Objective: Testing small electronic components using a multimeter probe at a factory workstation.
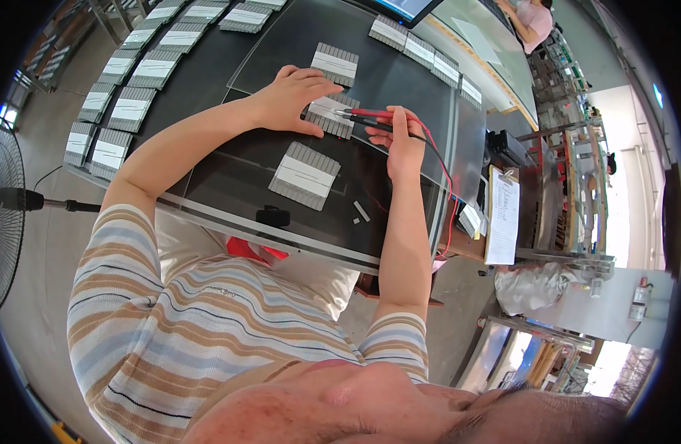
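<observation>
My left hand (300,103) is curved round a grey ribbed flat piece with a white band (330,117), its thumb at the near edge and fingertips at the far edge. In my right hand (401,140) are a red test probe (370,112) and a black test probe (374,121), held together like chopsticks. Their tips reach the white band; whether they touch it I cannot tell. A similar ribbed piece (334,64) lies just beyond, and another ribbed piece (305,176) lies nearer to me.
Several more ribbed pieces (154,69) fill the left of the dark table (229,185); a row (418,50) lies at the far right. A screen (407,9) stands behind. Small white scraps (362,212) lie near the front. A clipboard (502,214) sits right; a fan (4,200) stands left.
</observation>
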{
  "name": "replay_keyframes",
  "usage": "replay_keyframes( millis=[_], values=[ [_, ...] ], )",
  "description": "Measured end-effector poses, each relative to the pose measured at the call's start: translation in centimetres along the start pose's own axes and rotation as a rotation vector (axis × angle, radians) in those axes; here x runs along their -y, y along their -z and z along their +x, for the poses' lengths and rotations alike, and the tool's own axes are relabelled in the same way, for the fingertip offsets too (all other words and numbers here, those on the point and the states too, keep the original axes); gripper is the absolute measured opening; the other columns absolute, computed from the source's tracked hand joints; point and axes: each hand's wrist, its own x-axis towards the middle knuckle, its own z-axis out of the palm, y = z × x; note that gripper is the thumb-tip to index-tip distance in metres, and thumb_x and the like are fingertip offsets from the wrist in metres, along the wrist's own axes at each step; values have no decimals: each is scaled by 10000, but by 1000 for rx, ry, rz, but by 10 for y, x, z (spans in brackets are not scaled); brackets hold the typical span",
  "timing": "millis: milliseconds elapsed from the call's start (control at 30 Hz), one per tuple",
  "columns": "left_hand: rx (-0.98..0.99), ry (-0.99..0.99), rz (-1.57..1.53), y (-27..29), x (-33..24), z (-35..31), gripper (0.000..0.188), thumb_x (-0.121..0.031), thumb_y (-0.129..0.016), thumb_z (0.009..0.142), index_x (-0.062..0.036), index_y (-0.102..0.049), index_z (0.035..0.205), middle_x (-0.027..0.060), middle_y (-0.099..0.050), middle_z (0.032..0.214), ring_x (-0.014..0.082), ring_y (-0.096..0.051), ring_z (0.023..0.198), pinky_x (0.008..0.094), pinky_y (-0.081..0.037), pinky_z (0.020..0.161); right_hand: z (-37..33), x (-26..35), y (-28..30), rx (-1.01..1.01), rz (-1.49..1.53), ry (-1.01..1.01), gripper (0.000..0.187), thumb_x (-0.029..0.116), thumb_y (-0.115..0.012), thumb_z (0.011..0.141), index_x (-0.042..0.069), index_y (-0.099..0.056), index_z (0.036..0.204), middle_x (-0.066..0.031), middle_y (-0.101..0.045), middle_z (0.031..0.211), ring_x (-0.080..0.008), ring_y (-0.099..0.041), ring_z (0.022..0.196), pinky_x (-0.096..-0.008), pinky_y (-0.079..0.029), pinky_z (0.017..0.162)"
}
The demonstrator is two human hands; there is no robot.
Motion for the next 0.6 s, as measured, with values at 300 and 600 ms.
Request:
replay_keyframes(
  millis=[300,600],
  values=[
    [240,-9,-182,37,-47,-42,777,-408,-692,601,-77,-379,1231,99,-414,1226,267,-298,1192,409,-179,978,1,3,6,-107,132,39,275,258,-441,879,-1,-505,945,-121,-559,786,-219,-607,588,-251,-484,445],
    [70,-36,-162,32,-33,-37,675,-374,-645,675,-82,-382,1224,115,-396,1242,276,-276,1208,411,-200,967,1,4,7,-80,124,17,280,260,-432,883,-3,-505,949,-122,-558,789,-216,-605,585,-248,-482,443]
  ],
)
